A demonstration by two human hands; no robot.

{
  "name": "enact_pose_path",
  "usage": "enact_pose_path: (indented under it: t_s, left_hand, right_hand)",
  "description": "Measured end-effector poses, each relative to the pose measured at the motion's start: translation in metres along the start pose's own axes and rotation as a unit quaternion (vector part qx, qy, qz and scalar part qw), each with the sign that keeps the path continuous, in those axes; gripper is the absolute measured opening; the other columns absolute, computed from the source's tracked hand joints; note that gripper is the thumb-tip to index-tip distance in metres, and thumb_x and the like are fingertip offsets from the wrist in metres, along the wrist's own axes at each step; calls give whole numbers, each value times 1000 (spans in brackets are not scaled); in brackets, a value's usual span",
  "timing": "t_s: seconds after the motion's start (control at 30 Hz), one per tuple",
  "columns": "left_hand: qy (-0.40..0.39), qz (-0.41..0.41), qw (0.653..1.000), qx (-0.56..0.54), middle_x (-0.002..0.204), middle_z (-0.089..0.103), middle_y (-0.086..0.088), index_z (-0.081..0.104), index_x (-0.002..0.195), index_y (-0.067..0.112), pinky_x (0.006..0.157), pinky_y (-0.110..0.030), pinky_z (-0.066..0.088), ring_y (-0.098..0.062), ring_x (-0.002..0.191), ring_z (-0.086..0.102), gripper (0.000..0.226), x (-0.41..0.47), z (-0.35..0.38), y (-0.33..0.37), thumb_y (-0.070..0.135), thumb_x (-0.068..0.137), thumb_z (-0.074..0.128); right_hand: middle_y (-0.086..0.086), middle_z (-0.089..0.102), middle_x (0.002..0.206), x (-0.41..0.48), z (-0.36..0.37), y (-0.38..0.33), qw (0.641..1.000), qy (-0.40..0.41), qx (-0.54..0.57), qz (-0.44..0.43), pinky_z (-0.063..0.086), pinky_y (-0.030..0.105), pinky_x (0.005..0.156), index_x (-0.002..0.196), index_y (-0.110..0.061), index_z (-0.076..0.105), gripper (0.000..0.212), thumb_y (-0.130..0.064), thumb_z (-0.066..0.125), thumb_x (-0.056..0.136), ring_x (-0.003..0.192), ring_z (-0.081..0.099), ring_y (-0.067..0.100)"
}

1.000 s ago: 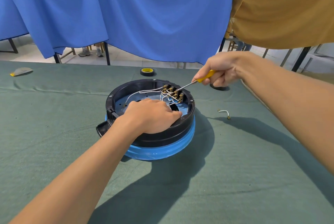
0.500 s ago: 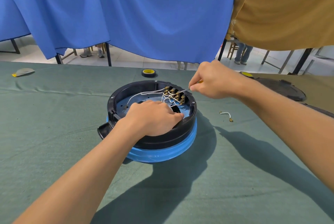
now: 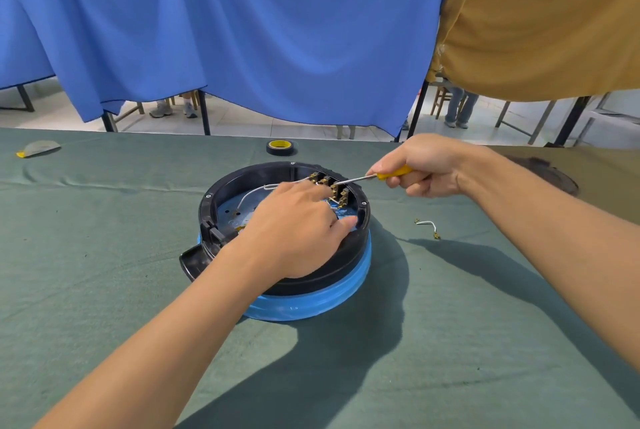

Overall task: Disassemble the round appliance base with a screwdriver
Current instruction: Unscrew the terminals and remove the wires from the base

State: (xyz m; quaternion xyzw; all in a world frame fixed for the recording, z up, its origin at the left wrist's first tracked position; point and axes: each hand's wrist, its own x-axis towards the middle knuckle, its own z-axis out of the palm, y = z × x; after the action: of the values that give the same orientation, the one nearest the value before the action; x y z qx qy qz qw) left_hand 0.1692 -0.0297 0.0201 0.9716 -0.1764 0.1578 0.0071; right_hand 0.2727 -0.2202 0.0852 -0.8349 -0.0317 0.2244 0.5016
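1. Round appliance base (image 3: 311, 276): a black ring-shaped housing, open side up, with a blue band (image 3: 311, 307) round its lower edge. It stands on the surface near the middle of the scene, and a black tab (image 3: 194, 260) juts from its near-left side.
2. Terminal block (image 3: 334, 188): brass contacts set against the far-right inner wall of the base. White wires (image 3: 249, 194) run from it across the blue floor of the housing.
3. Left hand (image 3: 294, 231): lies over the near half of the base, palm down. Its fingers are bent and reach toward the terminals; the fingertips are blurred, so whether they pinch a wire cannot be told.
4. Right hand (image 3: 426, 165): held just beyond the far-right rim, fingers curled round the yellow handle of the screwdriver (image 3: 374, 177).
5. Screwdriver shaft: slants down and to the left, its tip at the terminal block.
6. Loose wire piece (image 3: 427, 224): short and white with brass ends, lying on the surface to the right of the base, apart from it.
7. Surface (image 3: 104, 272): covered with a green cloth.
8. Tape roll (image 3: 281, 147): black with a yellow core, lying flat beyond the base near the far edge.
9. Grey scrap (image 3: 38, 148): at the far left of the surface.
10. Blue curtain (image 3: 242, 30) and ochre cloth (image 3: 540, 20): hang behind the surface.
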Motion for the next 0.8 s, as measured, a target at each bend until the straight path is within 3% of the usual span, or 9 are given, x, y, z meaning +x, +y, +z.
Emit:
enact_pose_path:
  t_s: [0.07, 0.13, 0.23, 0.3, 0.37, 0.43, 0.57, 0.7, 0.8]
  left_hand:
    - [-25, -7, 999, -32, 89, 62, -4, 60, 73, 14, 80, -42, 44, -29, 91, 57, 72, -4, -2, 3, 63, 97, 13]
    - [-51, -14, 997, -54, 68, 54, -3, 50, 64, 12, 65, -37, 39, -25, 72, 54, 78, -6, 0, 1, 71, 89, 6]
    - [-38, 46, 998, -17, 64, 52, 1, 50, 64, 16, 60, -35, 32, -25, 70, 54, 75, -9, 5, -1, 74, 85, 8]
    - [-16, 71, 997, -12, 62, 45, 3, 43, 60, 20, 61, -35, 28, -27, 71, 52, 64, -8, 7, -2, 72, 86, 15]
    - [-19, 74, 997, -21, 60, 44, 3, 40, 59, 20, 61, -36, 24, -28, 70, 49, 62, -7, 7, -3, 70, 87, 19]
    - [-26, 71, 997, -32, 60, 46, 2, 41, 58, 18, 60, -36, 23, -28, 68, 48, 62, -8, 6, -4, 70, 87, 21]
    - [-27, 67, 997, -42, 61, 48, -1, 42, 61, 16, 59, -36, 28, -28, 68, 49, 62, -6, 7, -5, 68, 89, 23]
    - [-29, 67, 996, -42, 62, 51, -1, 46, 64, 15, 59, -34, 29, -26, 69, 51, 60, -5, 6, -4, 65, 91, 29]
    - [-27, 68, 997, -39, 62, 51, -2, 47, 64, 15, 58, -35, 29, -26, 68, 51, 61, -4, 6, -5, 66, 90, 28]
  right_hand:
    - [6, 50, 59, -8, 11, 4, 992, 53, -73, -84, 24, 20, 35, 92, -2, 72, 13, -9, 62, 91, 38, 26, 10]
    - [2, 61, 59, -17, 24, 6, 948, 126, -231, -177, 34, 24, 37, 86, -12, 78, 16, -12, 62, 90, 42, 40, 13]
    - [8, 59, 56, -28, 44, 8, 836, 166, -444, -278, 53, 35, 68, 58, -8, 66, 35, -11, 52, 90, 54, 42, 24]
    - [11, 52, 53, -29, 49, 8, 821, 167, -465, -287, 51, 43, 68, 54, -5, 59, 38, -12, 51, 91, 53, 36, 20]
    - [14, 61, 62, -28, 49, 4, 818, 163, -474, -284, 51, 42, 66, 62, -4, 67, 32, -12, 51, 90, 59, 44, 24]
    - [15, 69, 75, -23, 43, -2, 839, 158, -453, -256, 48, 37, 61, 81, 1, 72, 23, -11, 54, 87, 62, 49, 21]
    - [8, 50, 61, -11, 15, -7, 978, 76, -169, -99, 25, 29, 47, 96, 2, 72, 17, -10, 63, 88, 50, 26, 16]
    - [8, 46, 62, -9, 10, 5, 999, 17, 30, -1, 22, 16, 32, 98, 3, 66, 15, -6, 55, 94, 36, 18, 7]
    - [9, 47, 62, -10, 16, 14, 997, 53, 16, -50, 23, 19, 34, 97, 4, 68, 15, -5, 58, 92, 38, 24, 9]
